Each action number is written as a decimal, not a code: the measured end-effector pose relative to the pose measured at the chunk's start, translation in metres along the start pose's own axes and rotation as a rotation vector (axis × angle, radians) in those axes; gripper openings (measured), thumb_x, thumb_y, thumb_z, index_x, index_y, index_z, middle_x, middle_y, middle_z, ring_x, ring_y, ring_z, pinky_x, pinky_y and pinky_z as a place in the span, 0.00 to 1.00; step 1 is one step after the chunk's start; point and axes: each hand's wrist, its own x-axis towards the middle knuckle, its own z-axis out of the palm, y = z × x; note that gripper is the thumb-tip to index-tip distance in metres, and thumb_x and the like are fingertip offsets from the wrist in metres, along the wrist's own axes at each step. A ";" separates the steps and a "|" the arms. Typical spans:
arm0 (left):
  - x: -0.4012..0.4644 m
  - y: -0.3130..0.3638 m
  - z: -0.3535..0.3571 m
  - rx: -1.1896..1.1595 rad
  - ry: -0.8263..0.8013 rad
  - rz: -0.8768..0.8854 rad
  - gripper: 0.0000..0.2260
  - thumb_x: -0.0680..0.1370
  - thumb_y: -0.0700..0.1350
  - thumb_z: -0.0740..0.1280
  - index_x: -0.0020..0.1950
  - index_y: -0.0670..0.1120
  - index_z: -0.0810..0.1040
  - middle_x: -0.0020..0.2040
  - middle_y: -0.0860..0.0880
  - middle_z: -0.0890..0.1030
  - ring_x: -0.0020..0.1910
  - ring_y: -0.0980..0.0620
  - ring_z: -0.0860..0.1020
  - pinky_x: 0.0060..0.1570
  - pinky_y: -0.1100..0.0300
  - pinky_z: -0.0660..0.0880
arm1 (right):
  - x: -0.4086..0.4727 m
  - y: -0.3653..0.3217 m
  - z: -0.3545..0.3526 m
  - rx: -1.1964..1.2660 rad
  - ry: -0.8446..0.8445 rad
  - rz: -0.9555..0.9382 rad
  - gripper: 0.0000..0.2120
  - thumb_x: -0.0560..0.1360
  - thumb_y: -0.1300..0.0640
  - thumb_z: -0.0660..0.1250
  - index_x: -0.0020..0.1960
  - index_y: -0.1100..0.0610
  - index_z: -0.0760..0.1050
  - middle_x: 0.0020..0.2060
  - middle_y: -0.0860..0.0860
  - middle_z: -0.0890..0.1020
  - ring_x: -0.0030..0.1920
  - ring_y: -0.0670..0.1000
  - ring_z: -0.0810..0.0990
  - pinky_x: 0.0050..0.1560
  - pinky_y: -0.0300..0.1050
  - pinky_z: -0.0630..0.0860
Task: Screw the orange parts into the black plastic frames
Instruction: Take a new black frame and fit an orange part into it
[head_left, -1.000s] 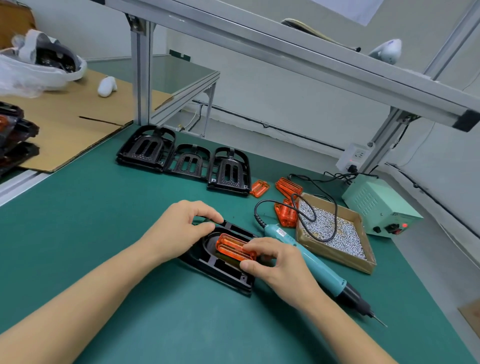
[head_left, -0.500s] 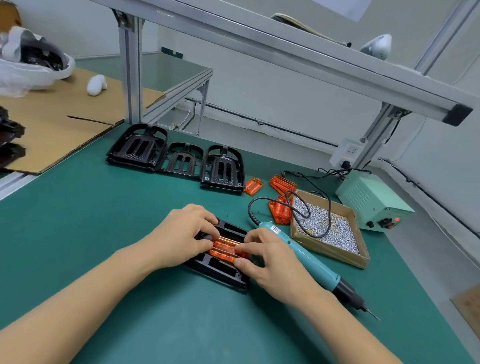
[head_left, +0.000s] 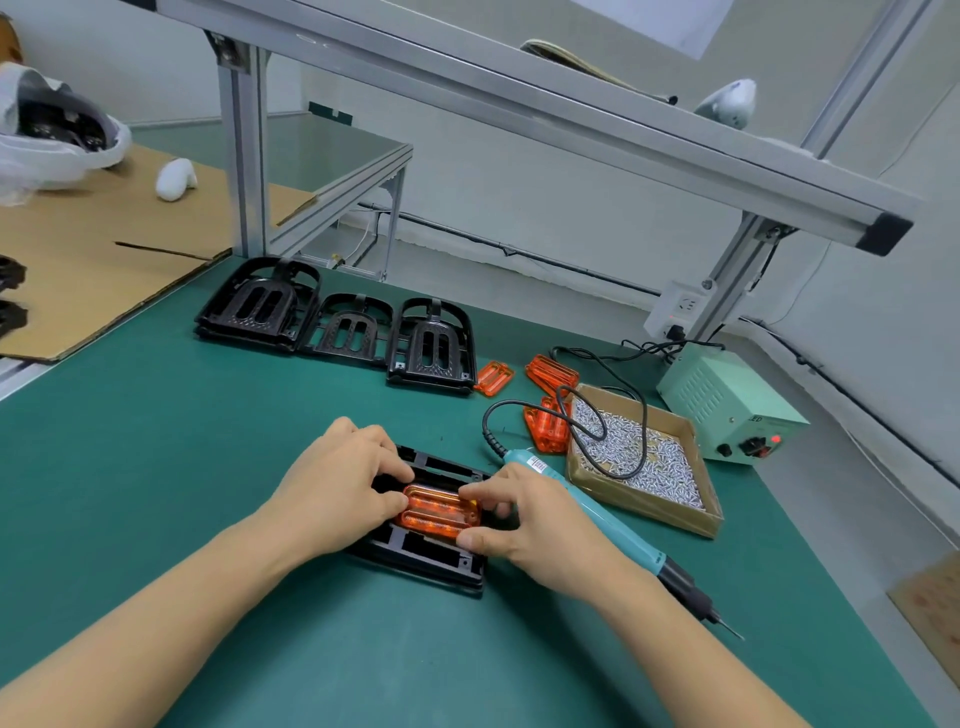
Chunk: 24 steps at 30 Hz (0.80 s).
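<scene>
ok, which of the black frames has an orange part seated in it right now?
Only the black frame between the left hand and right hand, with the orange part in it. The three frames in the back row show empty slots.

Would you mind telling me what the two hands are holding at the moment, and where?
Both hold the orange part in the black plastic frame: left hand at its left end, right hand at its right end.
</scene>
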 end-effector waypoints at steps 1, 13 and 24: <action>-0.001 0.001 0.000 -0.004 0.006 -0.005 0.11 0.75 0.52 0.69 0.58 0.57 0.80 0.52 0.63 0.72 0.54 0.57 0.65 0.53 0.59 0.67 | -0.001 0.001 -0.001 -0.007 0.000 -0.017 0.22 0.72 0.47 0.73 0.65 0.49 0.77 0.42 0.42 0.70 0.46 0.45 0.71 0.50 0.40 0.70; -0.002 0.000 0.002 -0.028 -0.001 -0.010 0.12 0.76 0.51 0.68 0.59 0.57 0.79 0.58 0.63 0.74 0.54 0.58 0.64 0.57 0.59 0.65 | -0.002 -0.001 0.000 -0.047 0.087 -0.100 0.17 0.69 0.45 0.74 0.55 0.51 0.80 0.43 0.46 0.76 0.45 0.45 0.74 0.49 0.41 0.73; -0.002 0.003 0.004 0.067 -0.012 0.022 0.14 0.77 0.55 0.64 0.62 0.59 0.76 0.62 0.62 0.75 0.52 0.58 0.67 0.56 0.59 0.62 | 0.009 0.001 -0.009 0.041 -0.040 0.044 0.20 0.69 0.48 0.77 0.59 0.50 0.80 0.39 0.42 0.75 0.40 0.43 0.74 0.43 0.37 0.72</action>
